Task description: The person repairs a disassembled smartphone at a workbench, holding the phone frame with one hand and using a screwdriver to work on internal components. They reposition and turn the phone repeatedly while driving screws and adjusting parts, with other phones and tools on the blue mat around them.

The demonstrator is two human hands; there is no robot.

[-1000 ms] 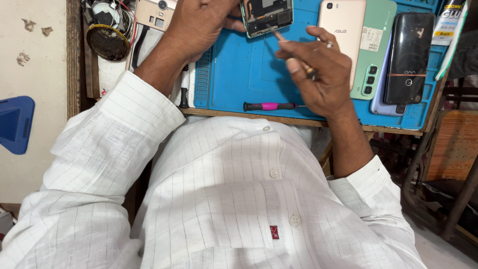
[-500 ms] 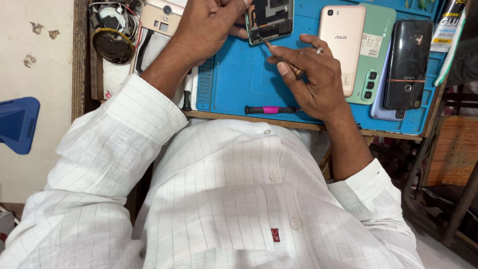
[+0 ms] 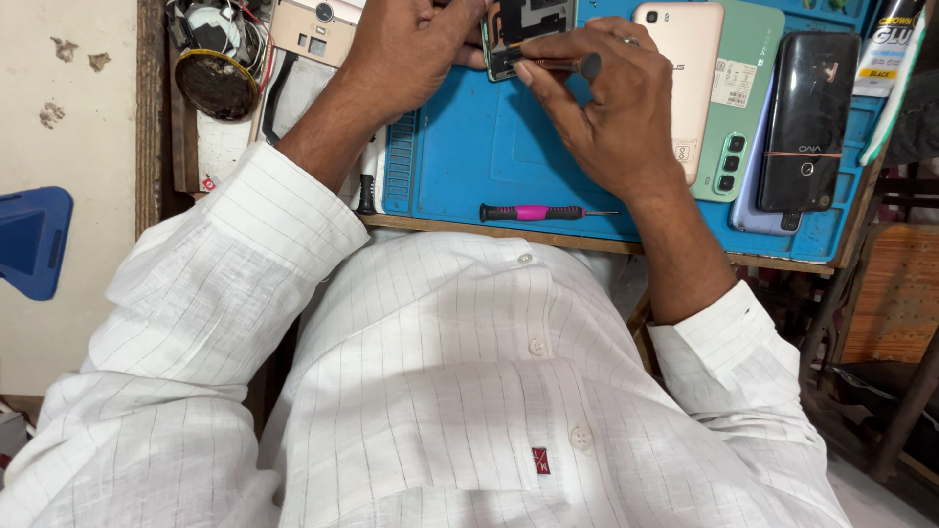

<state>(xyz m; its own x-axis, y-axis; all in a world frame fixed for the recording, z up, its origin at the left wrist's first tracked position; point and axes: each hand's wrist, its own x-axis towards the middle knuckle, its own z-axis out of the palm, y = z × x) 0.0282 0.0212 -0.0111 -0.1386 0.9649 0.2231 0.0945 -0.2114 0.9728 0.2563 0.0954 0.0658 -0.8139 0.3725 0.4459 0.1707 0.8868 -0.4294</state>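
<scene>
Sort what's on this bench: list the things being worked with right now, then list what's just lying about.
In use:
left hand steadying the opened phone
right hand holding a small screwdriver at that phone
blue work mat under them

Lying about:
pink-handled screwdriver
gold phone
green phone
black phone
glue tube

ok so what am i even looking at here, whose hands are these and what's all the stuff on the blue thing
The camera sits on a person's head, looking down at their white shirt and own two hands. The left hand steadies an opened phone at the top edge. The right hand holds a small screwdriver against it. Both work over a blue mat. On the mat lie a pink-handled screwdriver, a gold phone, a green phone and a black phone.
</scene>
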